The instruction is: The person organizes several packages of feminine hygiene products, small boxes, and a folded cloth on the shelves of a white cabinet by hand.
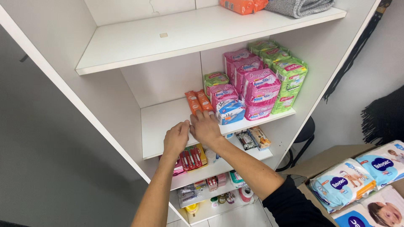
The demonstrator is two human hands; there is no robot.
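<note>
The shelf point(168, 122) under both hands looks like white laminated board — smooth, matt. The orange packs point(198, 101) just beyond the right hand point(205, 128) are shiny plastic film, as are the pink packs point(256, 90) and green packs point(286, 80). The folded grey cloth point(299, 6) on top looks ribbed — soft knit. The diaper bags point(349, 183) are glossy plastic; the box point(326, 159) beneath is matt cardboard.
</note>
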